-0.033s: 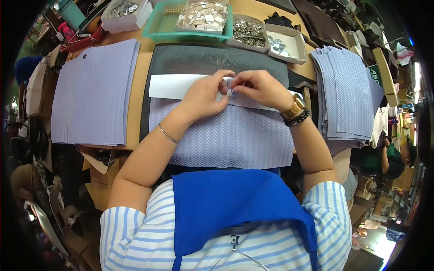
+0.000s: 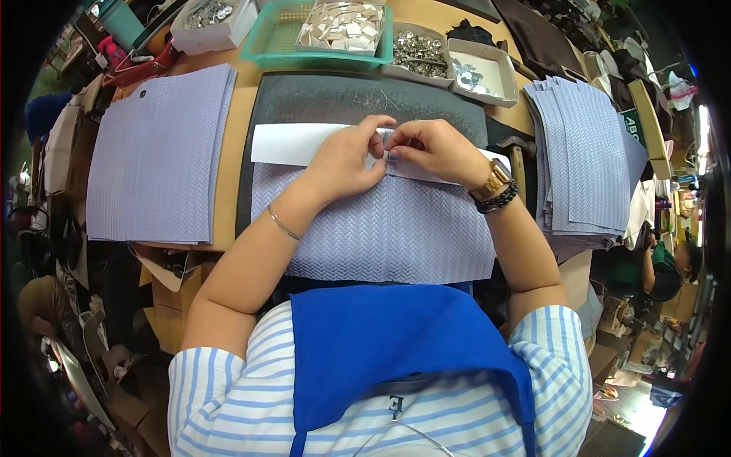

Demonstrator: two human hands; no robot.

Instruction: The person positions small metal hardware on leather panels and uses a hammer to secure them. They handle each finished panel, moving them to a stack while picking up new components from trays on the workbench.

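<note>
A lavender-blue panel with a herringbone weave (image 2: 388,236) lies in front of me, its far edge folded back to show a white underside (image 2: 293,143). My left hand (image 2: 352,158) rests on the fold near the panel's middle, fingers curled and thumb lowered. Close beside it, my right hand (image 2: 435,151) pinches with thumb and forefinger at the same central spot. Between the fingertips a small pale patch shows, but what they grip is too small to make out. Beneath the panel is a worn black work mat (image 2: 327,95).
To the left sits a stack of lavender panels (image 2: 160,164), to the right another stack (image 2: 582,164). Along the back stand a green basket (image 2: 266,42) bearing a box of small pale pieces (image 2: 340,30), a box of metal fittings (image 2: 417,57) and a white tray (image 2: 491,72). A hammer-like tool (image 2: 516,148) lies right of the mat.
My right hand has shifted very slightly at the fold, its fingertips a little lower and further left. The left hand and the panel look the same.
</note>
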